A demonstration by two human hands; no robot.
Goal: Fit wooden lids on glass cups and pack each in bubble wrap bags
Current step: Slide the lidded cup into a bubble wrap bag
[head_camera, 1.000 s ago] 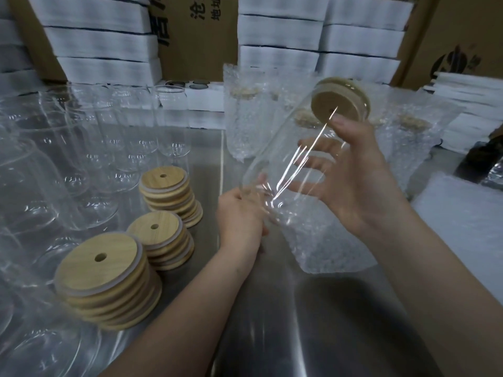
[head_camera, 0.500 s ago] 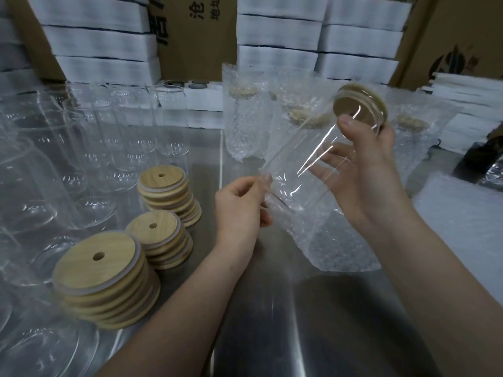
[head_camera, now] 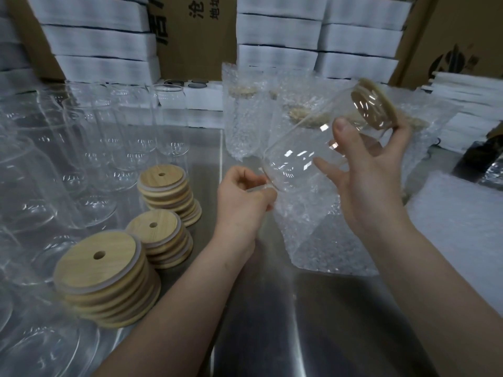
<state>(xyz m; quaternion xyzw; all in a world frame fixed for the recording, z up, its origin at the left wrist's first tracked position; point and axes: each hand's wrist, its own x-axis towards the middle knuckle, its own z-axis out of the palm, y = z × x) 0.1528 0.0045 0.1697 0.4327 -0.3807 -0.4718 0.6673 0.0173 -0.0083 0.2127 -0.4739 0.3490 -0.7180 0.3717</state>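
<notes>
Clear glass cup (head_camera: 299,156), tan wooden lid (head_camera: 377,104)

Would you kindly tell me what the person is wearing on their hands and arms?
Nothing is worn: the left hand and right hand have no gloves or visible rings; the left forearm and right forearm are bare, without sleeves, watch or bracelet.

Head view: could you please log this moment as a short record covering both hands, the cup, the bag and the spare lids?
Right hand: grips the glass cup, tilted, base down-left
Wooden lid: fitted on the cup
Left hand: pinches the bubble wrap bag at its mouth
Cup base: at the bag's mouth
Spare lids: three stacks on the table
Packed cups: upright behind
</notes>
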